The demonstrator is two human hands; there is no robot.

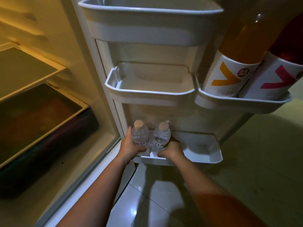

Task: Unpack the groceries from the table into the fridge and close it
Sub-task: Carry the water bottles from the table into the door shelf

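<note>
Water bottles: two small clear ones with pale caps, upright and side by side, the left water bottle (140, 134) and the right water bottle (161, 136) just beside each other, both at the left end of the bottom door bin (205, 158).
Left hand (131, 146): fingers wrapped around the lower body of the left water bottle, gripping it from the left side.
Right hand (171, 149): fingers closed around the lower body of the right water bottle, gripping it from the right side.
Bottle bases: hidden behind the hands and the bin's front lip, so I cannot tell whether they rest on the bin floor.
Bottom door bin: white, holding only the two water bottles; the right half is bare.
Large drink bottles: two, standing together in the right-hand door bin (242, 102), one with orange liquid (232, 63) and an orange mark on its white label, one with dark red liquid (282, 69) and a pink mark.
Middle door bin (147, 91): one, white, nothing in it.
Top door bin (147, 12): one, white, nothing visible inside.
Door bins in all: four.
Fridge door: open, its inner side facing the camera.
Fridge interior: lit yellow at the left, with two shelves (24, 72) in view and a dark crisper drawer (41, 122) below; no goods visible on them.
Floor (155, 202): glossy pale tiles under the forearms.
</note>
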